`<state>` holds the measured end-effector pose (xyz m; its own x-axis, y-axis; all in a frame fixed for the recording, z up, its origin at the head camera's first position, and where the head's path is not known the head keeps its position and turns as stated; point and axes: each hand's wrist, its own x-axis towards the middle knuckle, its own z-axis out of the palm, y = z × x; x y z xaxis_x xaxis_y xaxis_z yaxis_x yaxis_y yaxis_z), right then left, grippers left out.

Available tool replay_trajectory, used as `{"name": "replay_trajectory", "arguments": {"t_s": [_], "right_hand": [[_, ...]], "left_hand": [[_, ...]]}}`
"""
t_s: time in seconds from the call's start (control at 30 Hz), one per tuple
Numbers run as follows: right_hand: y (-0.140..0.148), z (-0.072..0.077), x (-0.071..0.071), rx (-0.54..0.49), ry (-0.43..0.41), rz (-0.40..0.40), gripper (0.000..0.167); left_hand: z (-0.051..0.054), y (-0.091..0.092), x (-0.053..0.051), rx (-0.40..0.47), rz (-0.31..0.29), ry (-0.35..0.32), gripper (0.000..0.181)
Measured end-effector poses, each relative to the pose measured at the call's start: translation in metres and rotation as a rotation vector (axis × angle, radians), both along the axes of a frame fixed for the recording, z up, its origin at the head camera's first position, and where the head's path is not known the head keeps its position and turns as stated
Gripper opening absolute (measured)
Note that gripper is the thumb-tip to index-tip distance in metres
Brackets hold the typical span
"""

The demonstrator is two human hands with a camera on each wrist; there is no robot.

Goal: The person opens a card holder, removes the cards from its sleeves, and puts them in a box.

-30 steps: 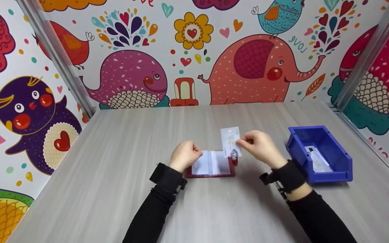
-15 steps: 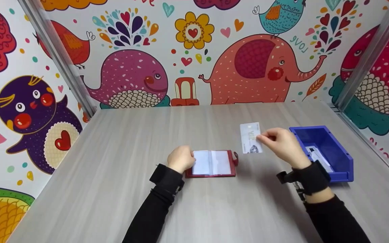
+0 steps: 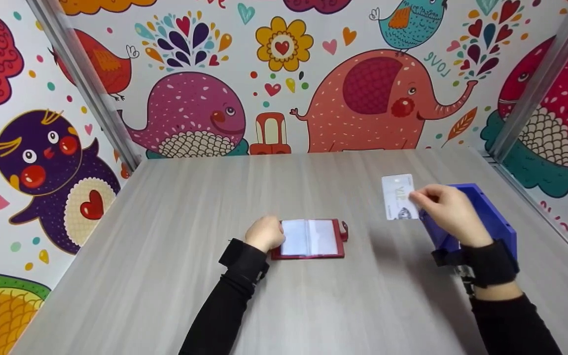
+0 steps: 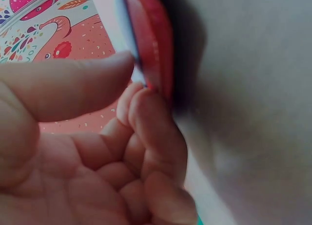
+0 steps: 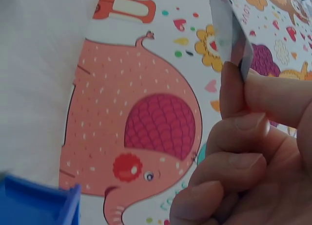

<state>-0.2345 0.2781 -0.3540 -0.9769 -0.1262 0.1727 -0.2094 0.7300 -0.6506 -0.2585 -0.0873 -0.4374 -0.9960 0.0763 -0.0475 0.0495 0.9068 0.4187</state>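
An open red card holder [image 3: 340, 250] with clear plastic sleeves lies on the table in the head view, its snap strap sticking out to the right. My left hand [image 3: 264, 233] pinches its left edge between thumb and fingers; in the left wrist view the thumb [image 4: 73, 86] lies against the red cover [image 4: 158, 45]. Between thumb and forefinger, my right hand [image 3: 454, 212] holds a white card [image 3: 399, 197] printed "VIP", raised above the table. That hand is beside the blue bin [image 3: 491, 212] and hides much of it. The right wrist view shows the card [image 5: 231, 32] nearly edge-on.
The blue bin [image 5: 34, 203] stands at the right of the wood-grain table [image 3: 190, 207]. Printed cartoon walls [image 3: 274, 98] close off the back and both sides, with metal posts [image 3: 84, 88] at the corners.
My right hand has carried the white card to the right, from over the card holder to beside the blue bin. My left hand has lowered slightly onto the holder's left edge.
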Motion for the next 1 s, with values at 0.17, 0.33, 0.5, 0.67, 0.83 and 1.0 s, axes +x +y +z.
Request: {"name": "replay_trajectory", "arguments": {"t_s": [0.17,0.33,0.5,0.67,0.83,1.0], "right_hand": [[0.021,0.002,0.002,0.025,0.016,-0.045,0.042],[0.041,0.0,0.002,0.038,0.062,-0.072,0.038],[0.06,-0.002,0.001,0.039,0.022,-0.098,0.041],[0.079,-0.005,-0.002,0.057,0.003,-0.112,0.043],[0.096,-0.007,-0.004,0.093,-0.043,-0.139,0.048],[0.11,-0.011,-0.005,0.122,-0.1,-0.17,0.052]], "left_hand": [[-0.001,0.0,-0.001,0.006,-0.009,-0.011,0.032],[-0.001,0.0,0.0,0.011,-0.022,0.014,0.03],[-0.004,-0.002,0.0,0.019,-0.058,0.05,0.032],[-0.004,-0.003,0.0,0.022,-0.065,0.048,0.032],[-0.004,-0.003,0.0,0.018,-0.051,0.042,0.027],[-0.004,-0.001,-0.001,0.019,-0.03,0.018,0.029]]}}
